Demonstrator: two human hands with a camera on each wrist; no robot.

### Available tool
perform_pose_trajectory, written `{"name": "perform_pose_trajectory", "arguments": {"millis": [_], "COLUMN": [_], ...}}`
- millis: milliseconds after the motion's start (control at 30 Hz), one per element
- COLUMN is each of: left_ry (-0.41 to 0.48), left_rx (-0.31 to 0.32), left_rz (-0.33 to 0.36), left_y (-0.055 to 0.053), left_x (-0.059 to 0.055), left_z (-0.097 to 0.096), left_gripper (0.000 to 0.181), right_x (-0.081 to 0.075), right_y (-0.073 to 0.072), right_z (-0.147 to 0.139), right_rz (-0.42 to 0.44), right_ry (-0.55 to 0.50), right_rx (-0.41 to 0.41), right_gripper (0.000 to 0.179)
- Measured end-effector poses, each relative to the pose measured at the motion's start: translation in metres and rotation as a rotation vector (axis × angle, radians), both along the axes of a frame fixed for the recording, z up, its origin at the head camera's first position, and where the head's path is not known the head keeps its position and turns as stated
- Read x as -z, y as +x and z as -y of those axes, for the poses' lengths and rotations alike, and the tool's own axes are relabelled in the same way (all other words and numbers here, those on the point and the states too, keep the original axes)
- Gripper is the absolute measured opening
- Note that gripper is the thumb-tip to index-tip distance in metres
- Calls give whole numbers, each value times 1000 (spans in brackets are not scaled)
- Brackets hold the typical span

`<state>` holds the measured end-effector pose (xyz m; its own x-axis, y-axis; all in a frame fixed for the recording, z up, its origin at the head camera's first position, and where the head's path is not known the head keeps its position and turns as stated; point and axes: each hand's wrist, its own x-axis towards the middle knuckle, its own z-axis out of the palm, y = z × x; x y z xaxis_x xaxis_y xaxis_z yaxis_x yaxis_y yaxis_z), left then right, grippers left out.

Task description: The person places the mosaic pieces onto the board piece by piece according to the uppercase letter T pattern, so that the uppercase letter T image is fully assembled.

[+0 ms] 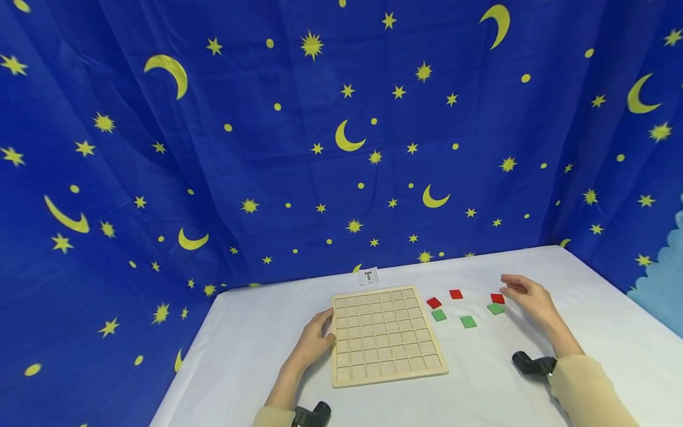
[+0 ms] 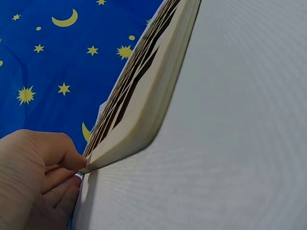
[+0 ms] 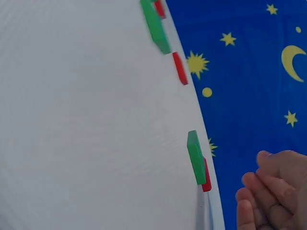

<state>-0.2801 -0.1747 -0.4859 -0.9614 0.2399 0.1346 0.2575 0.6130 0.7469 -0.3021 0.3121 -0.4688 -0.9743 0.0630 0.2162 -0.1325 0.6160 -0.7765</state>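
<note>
A pale wooden grid board (image 1: 389,378) with square recesses lies on the white table. My left hand (image 1: 313,341) is at its left edge, thumb and fingertips touching the frame. In the left wrist view the thumb (image 2: 67,153) meets the side of the board (image 2: 144,122). To the right, my right hand (image 1: 528,296) is held beside a red tile (image 1: 497,298) and a green tile (image 1: 495,309), fingers loosely bent with nothing between them. From the right wrist, that hand (image 3: 276,191) shows apart from the green tile (image 3: 195,158) and the red tile (image 3: 206,175).
Between board and right hand lie two more red tiles, one near the board (image 1: 434,303) and a red tile (image 1: 456,294) farther back, plus a green tile (image 1: 439,315) and another green tile (image 1: 468,322). A small printed card (image 1: 369,276) sits behind the board. A blue curtain (image 1: 299,148) hangs behind.
</note>
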Motion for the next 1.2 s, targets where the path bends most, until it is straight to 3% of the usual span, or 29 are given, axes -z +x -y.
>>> {"name": "perform_pose_trajectory", "arguments": {"millis": [167, 433, 833, 1000, 1200], "left_ry": [3, 3, 6, 4, 4], "left_rx": [3, 0, 11, 11, 9], "left_rz": [-4, -7, -20, -12, -12], "left_y": [0, 0, 0, -1, 0], "left_x": [1, 2, 1, 0, 0], "left_z": [0, 1, 1, 1, 1], "left_gripper": [64, 64, 64, 64, 64], "right_x": [10, 22, 26, 27, 23], "right_y": [-2, -5, -4, -4, -4], "right_z": [-4, -6, -4, -4, -6], "right_rz": [15, -6, -30, -49, -71], "right_ry": [-2, 118, 180, 174, 111], "right_rx": [10, 23, -3, 3, 78], "right_gripper": [50, 41, 35, 34, 37]}}
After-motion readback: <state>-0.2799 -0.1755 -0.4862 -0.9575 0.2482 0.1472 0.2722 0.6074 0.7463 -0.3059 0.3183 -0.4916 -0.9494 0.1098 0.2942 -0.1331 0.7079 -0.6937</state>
